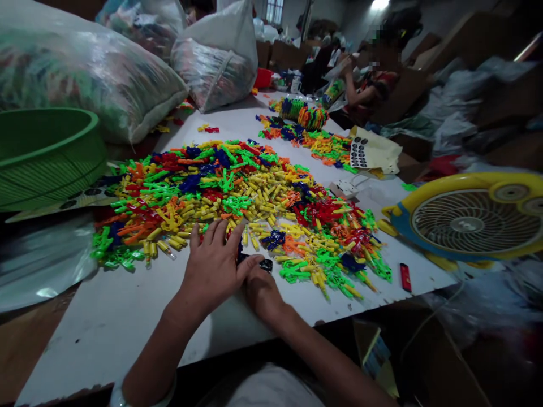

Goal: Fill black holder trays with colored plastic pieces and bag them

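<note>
My left hand reaches over the near edge of a pile of small plastic toy pieces in green, red, orange, blue and yellow. Its fingers are stretched out and slightly apart, palm down, and its thumb lies over my right hand. My right hand is curled close beside it, partly covered by the left. A small glossy black object shows at its fingers; its kind is unclear. Short yellow tubes with clear ends lie in the middle of the pile, just beyond both hands.
A green basket and stuffed clear sacks stand at left. To the right are a yellow fan, a red lighter and a sheet with dark round stickers. Across the white table, another person sits.
</note>
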Tool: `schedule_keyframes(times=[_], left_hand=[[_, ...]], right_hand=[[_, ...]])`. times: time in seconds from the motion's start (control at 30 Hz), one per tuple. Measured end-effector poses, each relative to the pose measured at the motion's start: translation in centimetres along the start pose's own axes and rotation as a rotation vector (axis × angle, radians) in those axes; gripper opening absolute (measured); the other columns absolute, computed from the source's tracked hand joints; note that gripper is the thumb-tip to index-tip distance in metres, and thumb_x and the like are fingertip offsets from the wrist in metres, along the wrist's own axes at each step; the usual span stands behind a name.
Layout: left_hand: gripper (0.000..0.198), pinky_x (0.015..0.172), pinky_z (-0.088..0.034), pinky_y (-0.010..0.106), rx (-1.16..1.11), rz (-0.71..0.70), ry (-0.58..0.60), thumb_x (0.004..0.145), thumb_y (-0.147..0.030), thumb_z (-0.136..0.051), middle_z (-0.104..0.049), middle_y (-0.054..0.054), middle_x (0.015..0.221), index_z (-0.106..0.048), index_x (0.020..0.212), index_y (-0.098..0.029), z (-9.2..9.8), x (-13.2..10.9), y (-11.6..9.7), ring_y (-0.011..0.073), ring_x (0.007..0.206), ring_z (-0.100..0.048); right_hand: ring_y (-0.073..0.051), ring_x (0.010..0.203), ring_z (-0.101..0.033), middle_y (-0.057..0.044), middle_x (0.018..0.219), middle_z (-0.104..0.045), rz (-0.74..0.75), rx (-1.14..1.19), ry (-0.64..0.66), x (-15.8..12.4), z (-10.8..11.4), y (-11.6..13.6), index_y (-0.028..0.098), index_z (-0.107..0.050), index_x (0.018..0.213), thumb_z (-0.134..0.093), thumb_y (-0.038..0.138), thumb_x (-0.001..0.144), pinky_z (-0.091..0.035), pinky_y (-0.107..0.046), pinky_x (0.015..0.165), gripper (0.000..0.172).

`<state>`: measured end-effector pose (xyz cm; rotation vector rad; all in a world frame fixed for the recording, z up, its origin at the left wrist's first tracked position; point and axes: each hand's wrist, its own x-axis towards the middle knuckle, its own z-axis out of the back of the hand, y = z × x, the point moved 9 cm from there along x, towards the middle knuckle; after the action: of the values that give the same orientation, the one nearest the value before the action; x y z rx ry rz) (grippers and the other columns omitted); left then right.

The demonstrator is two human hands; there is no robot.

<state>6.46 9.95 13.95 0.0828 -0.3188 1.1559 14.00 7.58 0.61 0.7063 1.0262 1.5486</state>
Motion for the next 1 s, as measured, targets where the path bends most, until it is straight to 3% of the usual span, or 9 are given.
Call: schedule_keyframes(times=[0.07, 0.23, 0.37, 0.53, 0.63, 0.7, 0.8, 0.9, 1.0], left_hand=[[0.062, 0.111, -0.026, 0.064, 0.002, -0.003, -0.007, 0.089, -0.062, -0.041, -0.055, 0.018, 0.136, -0.049, 0.138, -0.023, 0.1, -0.1, 0.2, 0.0358, 0.130, -0.047], [0.064, 0.111, -0.023, 0.066, 0.002, -0.019, 0.007, 0.090, -0.064, -0.038, -0.052, 0.019, 0.139, -0.048, 0.138, -0.024, 0.1, 0.1, 0.6, 0.0363, 0.135, -0.042], [0.066, 0.113, -0.019, 0.065, 0.007, -0.038, 0.007, 0.091, -0.064, -0.035, -0.049, 0.018, 0.144, -0.049, 0.138, -0.021, -0.1, 0.7, 0.2, 0.0358, 0.139, -0.036], [0.054, 0.114, -0.026, 0.054, -0.014, -0.058, 0.018, 0.096, -0.052, -0.034, -0.060, 0.011, 0.135, -0.052, 0.136, -0.020, -0.5, 1.0, 0.1, 0.0309, 0.134, -0.045], [0.050, 0.114, -0.028, 0.052, -0.032, -0.069, 0.006, 0.097, -0.046, -0.035, -0.063, 0.009, 0.130, -0.051, 0.136, -0.020, -0.3, 1.0, 0.1, 0.0294, 0.130, -0.049], [0.049, 0.113, -0.029, 0.052, -0.038, -0.068, 0.002, 0.097, -0.044, -0.035, -0.064, 0.009, 0.129, -0.051, 0.136, -0.019, -0.2, 0.9, 0.1, 0.0291, 0.128, -0.050], [0.048, 0.113, -0.029, 0.052, -0.041, -0.070, -0.004, 0.097, -0.043, -0.036, -0.065, 0.009, 0.127, -0.051, 0.136, -0.019, -0.2, 0.9, 0.1, 0.0291, 0.127, -0.051], [0.048, 0.112, -0.030, 0.053, -0.037, -0.075, -0.012, 0.097, -0.042, -0.037, -0.065, 0.010, 0.126, -0.051, 0.136, -0.019, -0.2, 0.9, 0.0, 0.0295, 0.126, -0.052], [0.048, 0.112, -0.030, 0.053, -0.036, -0.072, -0.002, 0.097, -0.042, -0.036, -0.064, 0.010, 0.127, -0.051, 0.136, -0.019, -0.2, 0.8, 0.1, 0.0296, 0.126, -0.051]], right_hand=[[-0.019, 0.085, -0.063, -0.003, 0.098, -0.069, 0.033, -0.075, -0.067, 0.5, 4.2, -0.2, 0.024, -0.061, 0.108, -0.052, 0.021, 0.086, -0.050, -0.029, 0.073, 0.024], [-0.026, 0.102, -0.060, -0.015, 0.114, -0.061, -0.195, -0.664, -0.588, 1.4, 19.5, -1.6, 0.015, -0.063, 0.111, -0.044, 0.021, 0.092, -0.047, -0.036, 0.087, 0.027], [-0.031, 0.103, -0.060, -0.022, 0.115, -0.059, -0.397, -0.963, -0.621, 1.5, 23.4, -3.1, 0.008, -0.060, 0.114, -0.054, 0.027, 0.091, -0.047, -0.038, 0.083, 0.031], [-0.032, 0.100, -0.064, -0.022, 0.106, -0.066, -0.441, -0.907, -0.525, 1.3, 22.5, -5.1, 0.010, -0.062, 0.099, -0.055, 0.021, 0.087, -0.047, -0.040, 0.082, 0.018], [-0.026, 0.086, -0.068, -0.012, 0.090, -0.070, -0.329, -0.486, -0.544, 1.5, 20.8, -4.6, 0.017, -0.058, 0.085, -0.056, 0.024, 0.084, -0.052, -0.038, 0.075, 0.008], [-0.022, 0.067, -0.068, -0.005, 0.073, -0.069, -0.284, -0.020, -0.413, 2.1, 17.2, -4.4, 0.020, -0.054, 0.081, -0.060, 0.029, 0.079, -0.055, -0.035, 0.064, 0.011], [-0.018, 0.054, -0.067, 0.001, 0.061, -0.066, -0.267, 0.523, -0.105, 2.7, 9.0, -2.8, 0.021, -0.054, 0.079, -0.071, 0.033, 0.066, -0.056, -0.031, 0.055, 0.025], [-0.016, 0.047, -0.063, 0.004, 0.053, -0.062, -0.266, 0.629, 0.026, 2.2, 3.3, -2.1, 0.019, -0.059, 0.081, -0.073, 0.034, 0.062, -0.054, -0.027, 0.048, 0.028], [-0.013, 0.044, -0.057, 0.005, 0.054, -0.060, -0.182, 0.450, -0.057, 1.7, 2.1, -2.2, 0.019, -0.060, 0.081, -0.065, 0.027, 0.069, -0.047, -0.023, 0.043, 0.016]])
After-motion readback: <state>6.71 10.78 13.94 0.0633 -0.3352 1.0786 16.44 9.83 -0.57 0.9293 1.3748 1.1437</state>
